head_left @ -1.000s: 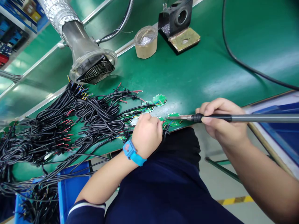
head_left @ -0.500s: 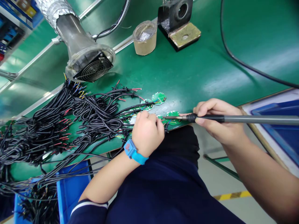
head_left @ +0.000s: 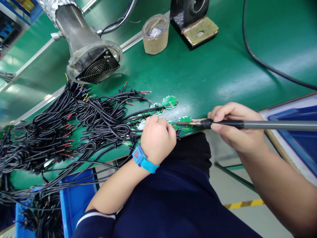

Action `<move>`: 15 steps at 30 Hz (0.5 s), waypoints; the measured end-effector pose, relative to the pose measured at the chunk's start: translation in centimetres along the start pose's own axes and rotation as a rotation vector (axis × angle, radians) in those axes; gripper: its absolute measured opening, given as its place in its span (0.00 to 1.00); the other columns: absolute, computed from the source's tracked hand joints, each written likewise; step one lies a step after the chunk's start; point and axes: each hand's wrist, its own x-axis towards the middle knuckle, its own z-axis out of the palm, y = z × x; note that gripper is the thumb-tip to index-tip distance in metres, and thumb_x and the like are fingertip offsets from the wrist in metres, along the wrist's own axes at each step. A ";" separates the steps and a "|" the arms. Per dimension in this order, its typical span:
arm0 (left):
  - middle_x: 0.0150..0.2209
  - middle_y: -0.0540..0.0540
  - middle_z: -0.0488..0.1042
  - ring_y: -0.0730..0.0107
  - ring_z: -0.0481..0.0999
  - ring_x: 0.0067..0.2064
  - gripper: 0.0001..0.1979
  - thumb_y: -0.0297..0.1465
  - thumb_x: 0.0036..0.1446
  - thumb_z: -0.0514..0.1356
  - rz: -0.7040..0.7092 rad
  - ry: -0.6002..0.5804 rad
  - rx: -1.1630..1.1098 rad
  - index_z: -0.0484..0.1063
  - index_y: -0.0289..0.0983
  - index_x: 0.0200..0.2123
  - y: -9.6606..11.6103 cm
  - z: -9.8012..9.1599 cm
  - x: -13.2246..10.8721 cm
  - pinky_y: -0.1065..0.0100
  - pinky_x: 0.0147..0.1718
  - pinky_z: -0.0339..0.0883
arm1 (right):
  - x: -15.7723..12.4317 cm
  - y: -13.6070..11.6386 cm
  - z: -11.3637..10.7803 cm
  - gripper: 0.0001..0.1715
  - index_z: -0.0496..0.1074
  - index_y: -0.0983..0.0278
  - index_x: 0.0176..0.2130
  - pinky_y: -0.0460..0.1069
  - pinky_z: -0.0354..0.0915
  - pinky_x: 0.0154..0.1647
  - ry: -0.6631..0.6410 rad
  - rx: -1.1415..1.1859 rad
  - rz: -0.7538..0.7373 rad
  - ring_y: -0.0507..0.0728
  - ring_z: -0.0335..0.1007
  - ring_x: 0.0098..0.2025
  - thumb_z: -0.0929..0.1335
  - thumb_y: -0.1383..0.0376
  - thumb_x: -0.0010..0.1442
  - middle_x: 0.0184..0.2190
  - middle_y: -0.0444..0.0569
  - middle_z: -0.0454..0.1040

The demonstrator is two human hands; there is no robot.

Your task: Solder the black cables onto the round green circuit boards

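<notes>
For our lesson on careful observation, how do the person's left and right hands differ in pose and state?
The left hand is curled knuckles-up, any grip hidden; the right hand holds a slim grey-and-black soldering iron. The left hand has a bright blue wristband; the right hand shows none. Both hands are bare and near the front edge of the green tabletop.

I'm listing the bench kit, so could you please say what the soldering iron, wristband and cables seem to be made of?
Soldering iron: shaft likely metal, by its sheen; smooth grey handle, plastic or metal.
Wristband: matte blue strap curving softly, perhaps fabric; boxy buckle, likely moulded plastic.
Cables: black, faintly shiny loops, probably rubber or plastic outside.
</notes>
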 end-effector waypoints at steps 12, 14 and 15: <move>0.30 0.41 0.68 0.59 0.68 0.37 0.09 0.26 0.57 0.53 -0.011 -0.073 -0.022 0.70 0.32 0.27 -0.1 -0.5 0.1 0.61 0.40 0.64 | 0.3 0.5 0.3 0.08 0.66 0.63 0.27 0.48 0.54 0.24 0.127 0.141 0.001 0.51 0.57 0.24 0.71 0.67 0.49 0.23 0.42 0.63; 0.30 0.41 0.68 0.59 0.68 0.37 0.09 0.25 0.57 0.53 -0.012 -0.080 -0.030 0.70 0.32 0.27 -0.1 -0.6 0.1 0.61 0.40 0.64 | 0.3 0.5 0.2 0.07 0.66 0.63 0.28 0.48 0.54 0.24 0.114 0.089 0.015 0.51 0.58 0.25 0.71 0.67 0.49 0.24 0.43 0.64; 0.30 0.41 0.68 0.59 0.68 0.37 0.09 0.25 0.57 0.53 -0.010 -0.082 -0.035 0.70 0.32 0.27 -0.1 -0.6 0.1 0.61 0.40 0.64 | 0.2 0.5 0.2 0.07 0.67 0.63 0.28 0.48 0.54 0.25 0.100 0.052 0.023 0.51 0.59 0.26 0.71 0.67 0.49 0.25 0.43 0.64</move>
